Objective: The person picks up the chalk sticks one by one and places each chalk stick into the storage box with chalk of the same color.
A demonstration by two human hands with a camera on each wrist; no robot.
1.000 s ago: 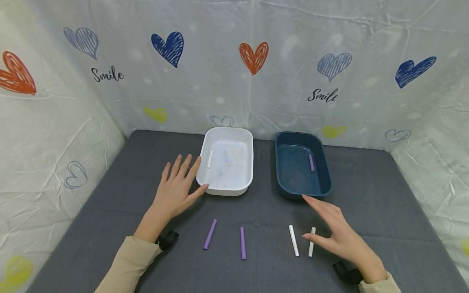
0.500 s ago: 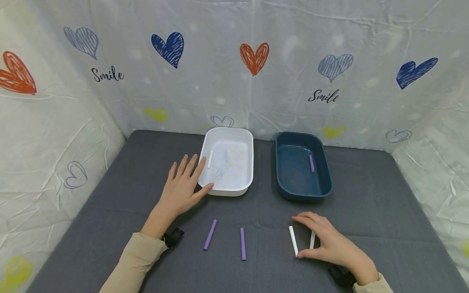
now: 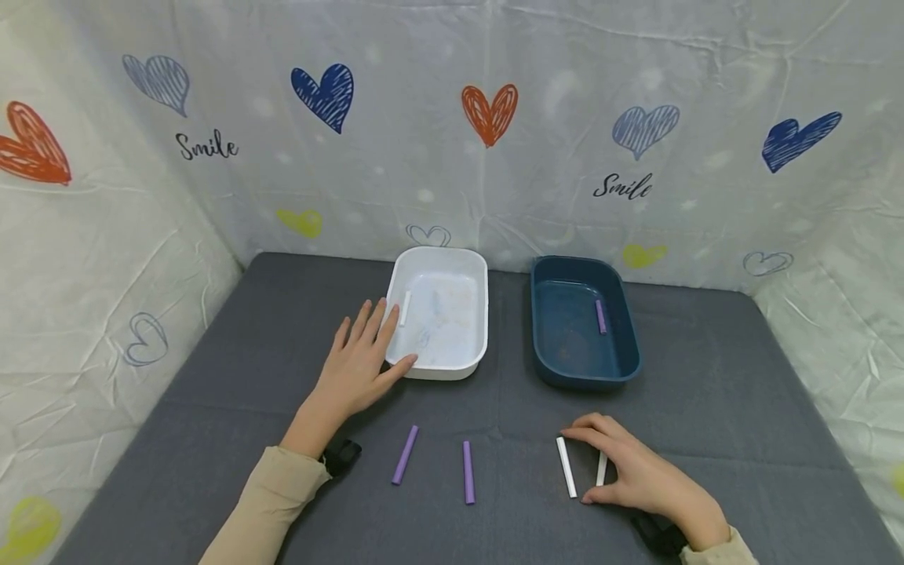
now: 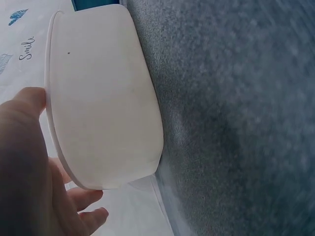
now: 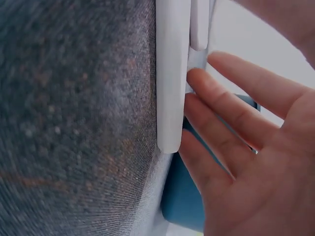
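My left hand (image 3: pixel 356 373) rests on the near-left corner of a white plastic tub (image 3: pixel 441 373), fingers spread; in the left wrist view the thumb touches the rim. My right hand (image 3: pixel 639 471) is low over the table, thumb and fingers bowed apart. Its index fingertip is at the far end of the left white chalk stick (image 3: pixel 566 467), its thumb near the lower end. A second white chalk stick (image 3: pixel 602 468) lies partly hidden between thumb and fingers. In the right wrist view the fingers extend beside the nearer white stick (image 5: pixel 172 73), without curling round it.
Two purple chalk sticks, a left one (image 3: pixel 405 454) and a right one (image 3: pixel 469 472), lie mid-table. One white stick (image 3: pixel 405 308) is in the white tub. A dark blue tub (image 3: pixel 582 382) to its right contains a purple stick (image 3: pixel 600 316). A printed curtain (image 3: pixel 424 188) hangs behind.
My right hand has come down from the blue tub's front edge to the two white chalk sticks. My left hand has shifted slightly right along the white tub.
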